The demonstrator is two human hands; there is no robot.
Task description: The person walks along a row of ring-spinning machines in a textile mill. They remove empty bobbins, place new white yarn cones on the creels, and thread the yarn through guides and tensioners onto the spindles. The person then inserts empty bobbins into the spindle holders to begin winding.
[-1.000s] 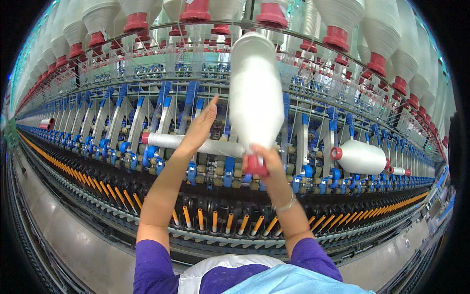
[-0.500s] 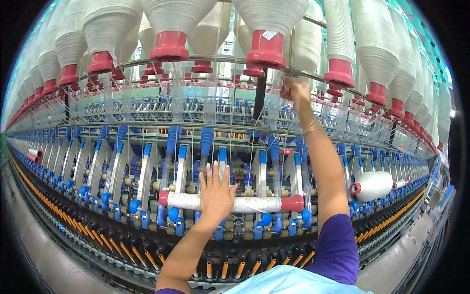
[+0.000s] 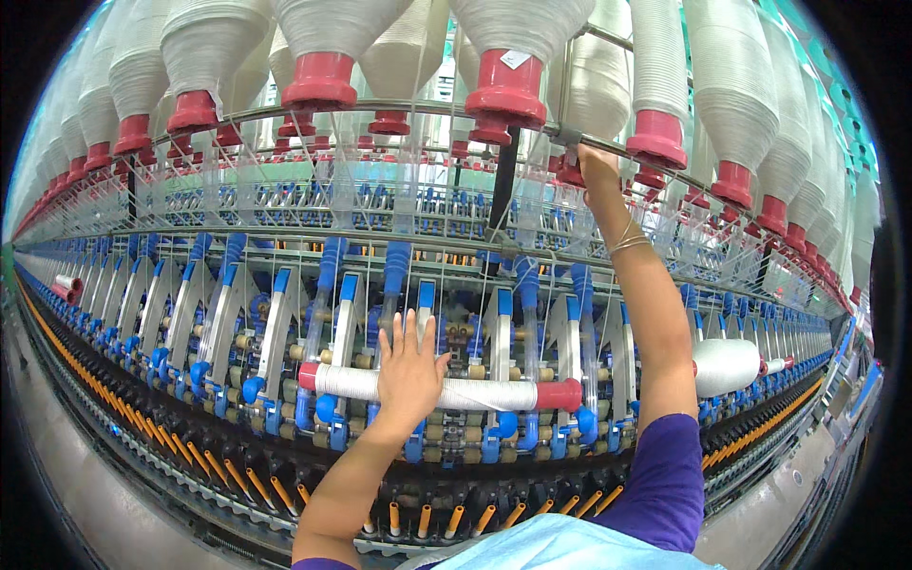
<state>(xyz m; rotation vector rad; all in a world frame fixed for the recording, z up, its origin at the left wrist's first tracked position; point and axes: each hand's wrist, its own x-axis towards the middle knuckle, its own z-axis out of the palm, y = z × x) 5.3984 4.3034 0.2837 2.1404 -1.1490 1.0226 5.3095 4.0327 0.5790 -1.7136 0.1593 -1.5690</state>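
A thin roving bobbin with white roving and red ends (image 3: pixel 484 393) lies across the front of the spinning machine. My left hand (image 3: pixel 410 372) rests flat on it, fingers stretched and spread upward. My right arm reaches high to the bobbin rail, where my right hand (image 3: pixel 598 173) is closed at the red base (image 3: pixel 571 172) of a hanging roving bobbin (image 3: pixel 600 71) behind the rail. Its fingers are partly hidden. A fuller bobbin with a red base (image 3: pixel 657 141) hangs close on the right of that hand.
Rows of full white bobbins (image 3: pixel 731 90) hang overhead from the metal rail (image 3: pixel 418 112). Slanted drafting arms (image 3: pixel 347 313) with blue tips line the machine, above orange spindle tubes (image 3: pixel 454 521). Another white bobbin (image 3: pixel 727 369) lies at the right, behind my right arm.
My right hand has shifted slightly right along the rail, its wrist turning. My left hand stays flat on the lying bobbin. The whole view has moved a little.
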